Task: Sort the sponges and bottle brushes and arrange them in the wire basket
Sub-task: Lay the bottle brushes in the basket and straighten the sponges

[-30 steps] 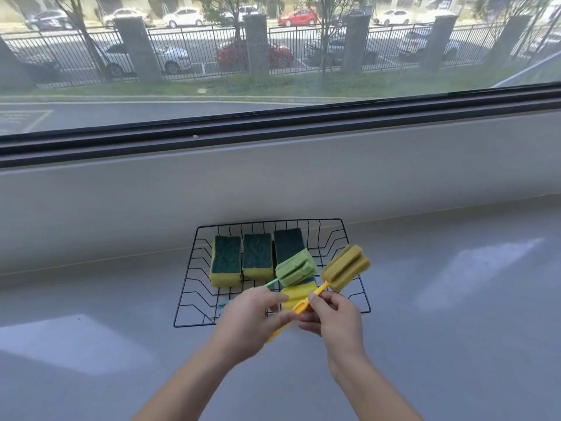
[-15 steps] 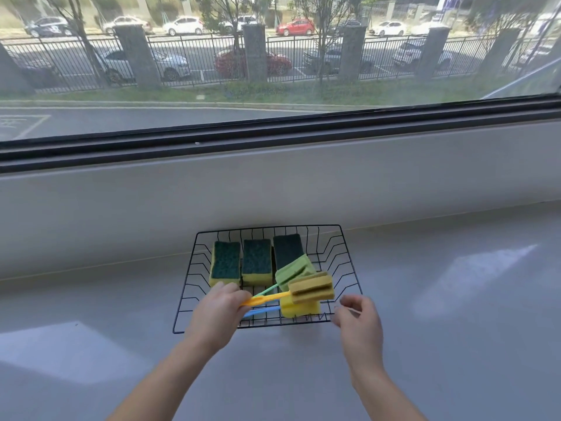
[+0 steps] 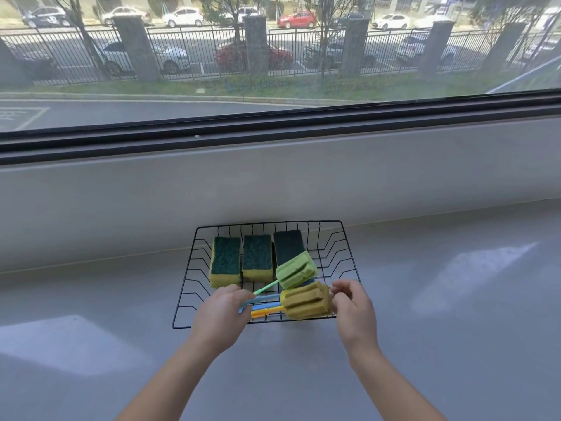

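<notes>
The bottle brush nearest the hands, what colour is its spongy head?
Mustard yellow bottle brush head, seen in the head view.

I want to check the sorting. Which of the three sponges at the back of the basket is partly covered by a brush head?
The rightmost sponge: the green brush head lies over its near end. The other two show fully.

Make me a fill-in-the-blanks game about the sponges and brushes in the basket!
1. The wire basket holds ____ flat sponges with dark green tops, in a row at the back.
2. The brush nearest the person has an orange handle and a ____ head.
3. The green brush has a handle that is ____.
4. The right hand touches the yellow brush's ____.

Missing words: three; yellow; green; head
</notes>
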The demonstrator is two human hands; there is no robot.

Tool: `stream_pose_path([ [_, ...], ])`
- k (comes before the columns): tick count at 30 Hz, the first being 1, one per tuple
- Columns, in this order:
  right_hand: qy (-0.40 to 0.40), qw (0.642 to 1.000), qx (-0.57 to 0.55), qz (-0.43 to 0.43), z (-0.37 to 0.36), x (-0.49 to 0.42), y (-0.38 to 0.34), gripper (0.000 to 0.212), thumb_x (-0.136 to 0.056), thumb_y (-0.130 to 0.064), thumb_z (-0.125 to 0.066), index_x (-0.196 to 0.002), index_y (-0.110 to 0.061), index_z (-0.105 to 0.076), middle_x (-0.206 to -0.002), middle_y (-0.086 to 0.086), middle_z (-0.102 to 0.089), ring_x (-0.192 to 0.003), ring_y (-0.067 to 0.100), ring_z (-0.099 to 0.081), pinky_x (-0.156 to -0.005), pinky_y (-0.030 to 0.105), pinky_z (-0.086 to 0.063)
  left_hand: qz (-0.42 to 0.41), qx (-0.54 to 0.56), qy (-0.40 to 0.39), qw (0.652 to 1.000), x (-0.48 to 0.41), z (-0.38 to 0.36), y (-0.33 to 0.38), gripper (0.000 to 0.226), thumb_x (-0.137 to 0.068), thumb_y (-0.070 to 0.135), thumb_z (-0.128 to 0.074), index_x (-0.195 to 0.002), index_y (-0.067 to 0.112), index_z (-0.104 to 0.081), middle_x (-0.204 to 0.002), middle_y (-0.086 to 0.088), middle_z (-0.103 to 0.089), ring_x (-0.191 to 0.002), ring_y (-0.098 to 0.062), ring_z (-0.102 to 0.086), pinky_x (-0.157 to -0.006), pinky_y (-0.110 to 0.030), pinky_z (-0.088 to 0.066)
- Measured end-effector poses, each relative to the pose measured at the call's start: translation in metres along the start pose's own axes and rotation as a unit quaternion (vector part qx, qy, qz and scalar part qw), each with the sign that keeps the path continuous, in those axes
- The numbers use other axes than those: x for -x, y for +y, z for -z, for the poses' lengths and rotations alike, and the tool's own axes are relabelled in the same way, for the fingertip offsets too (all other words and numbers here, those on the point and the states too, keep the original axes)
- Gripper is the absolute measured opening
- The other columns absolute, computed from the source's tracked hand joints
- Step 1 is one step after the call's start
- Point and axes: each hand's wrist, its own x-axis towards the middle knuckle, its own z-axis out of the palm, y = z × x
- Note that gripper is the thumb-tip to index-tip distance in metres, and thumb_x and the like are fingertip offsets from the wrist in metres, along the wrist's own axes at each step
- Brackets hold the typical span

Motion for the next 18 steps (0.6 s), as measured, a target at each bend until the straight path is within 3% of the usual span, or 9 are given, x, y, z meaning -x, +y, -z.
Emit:
stream_pose_path([
  [5, -0.003, 1.0, -0.017, -0.012, 0.004, -0.007, -0.002, 0.029, -0.088, 0.0, -0.046, -0.092, -0.022, -0.065, -0.094, 0.0, -0.067, -0.094, 0.033, -0.068, -0.089, 0.053, -0.055, 0.016, 0.017, 0.012, 1.0, 0.006, 0.0, 0.0, 0.027, -0.091, 0.031, -0.057, -0.116, 0.033, -0.067, -0.095, 0.015, -0.059, -0.091, -0.01, -0.055, -0.072, -0.03, -0.05],
  [10, -0.015, 1.0, -0.001, -0.003, 0.008, -0.016, -0.003, 0.019, -0.092, -0.009, -0.053, -0.092, -0.022, -0.066, -0.089, 0.0, -0.069, -0.088, 0.024, -0.07, -0.086, 0.048, -0.057, 0.033, 0.033, 0.019, 0.999, 0.007, 0.006, -0.002, 0.023, -0.091, 0.026, -0.055, -0.109, 0.034, -0.068, -0.092, 0.015, -0.057, -0.09, -0.011, -0.053, -0.072, -0.033, -0.051],
  [13, -0.031, 0.999, 0.022, 0.009, 0.008, -0.028, -0.01, 0.013, -0.094, -0.015, -0.056, -0.091, -0.022, -0.066, -0.09, 0.003, -0.07, -0.082, 0.018, -0.067, -0.084, 0.049, -0.058, 0.048, 0.037, 0.044, 0.997, 0.003, 0.011, -0.004, 0.025, -0.091, 0.026, -0.056, -0.114, 0.029, -0.067, -0.1, 0.012, -0.059, -0.098, -0.013, -0.054, -0.078, -0.032, -0.05],
  [18, -0.058, 0.996, 0.062, 0.02, -0.003, -0.065, -0.027, 0.008, -0.094, -0.02, -0.058, -0.095, -0.021, -0.066, -0.089, 0.004, -0.07, -0.087, 0.026, -0.067, -0.084, 0.048, -0.059, 0.08, 0.03, 0.1, 0.991, -0.011, 0.02, -0.018, 0.038, -0.088, 0.019, -0.06, -0.125, 0.022, -0.062, -0.104, 0.001, -0.057, -0.103, -0.021, -0.05, -0.081, -0.034, -0.047],
])
